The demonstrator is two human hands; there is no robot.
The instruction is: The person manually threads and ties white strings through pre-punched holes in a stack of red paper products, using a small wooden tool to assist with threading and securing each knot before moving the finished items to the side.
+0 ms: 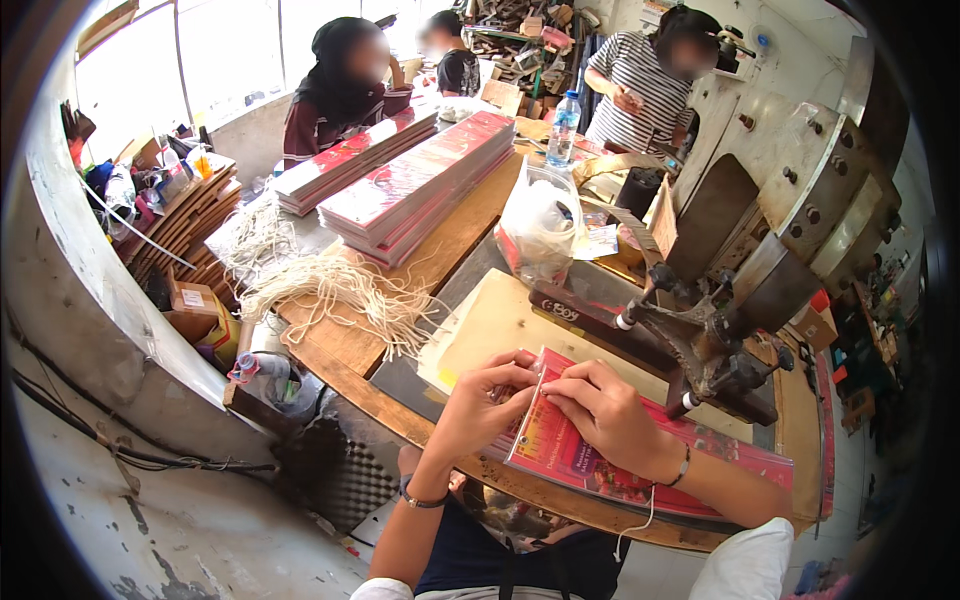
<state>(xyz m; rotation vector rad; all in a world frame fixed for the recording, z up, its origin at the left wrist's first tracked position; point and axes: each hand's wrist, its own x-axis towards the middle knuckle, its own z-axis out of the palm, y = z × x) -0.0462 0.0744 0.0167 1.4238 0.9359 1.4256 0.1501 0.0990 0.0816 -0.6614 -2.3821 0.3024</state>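
Note:
A long red printed stack of flat sheets (600, 455) lies at the table's near edge, in front of me. My left hand (492, 395) is at the stack's left end, thumb and fingers pinched together. My right hand (608, 415) rests over the stack just beside it, fingertips also pinched close to the same end. Whatever sits between the fingertips is too small and hidden to name. A thin white cord (650, 510) hangs below my right wrist over the table edge. Left of my hands, a loose heap of white cords (335, 295) spreads across the wood.
A heavy metal press (720, 320) stands to the right, close to my right arm. Tall red printed stacks (420, 185) lie farther back. A white plastic bag (540, 225) and a water bottle (563, 130) stand mid-table. Three people are around the far side.

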